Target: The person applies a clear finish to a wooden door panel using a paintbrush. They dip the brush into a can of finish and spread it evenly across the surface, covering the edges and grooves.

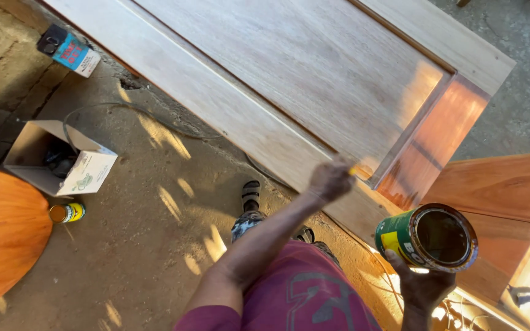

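A large pale wooden panel door lies across the view; its end rail at the right is glossy orange-brown with wet coating. My left hand is closed on a brush with a yellowish handle, blurred, and presses it on the door's frame beside the panel corner. My right hand holds an open green and yellow tin from below, with dark liquid inside. My sandalled feet stand on the dirt floor under the door's edge.
An open cardboard box and a small yellow can sit on the floor at left, beside a rounded orange wooden board. A blue and white packet lies top left. A cable runs along the ground. More orange boards stand at right.
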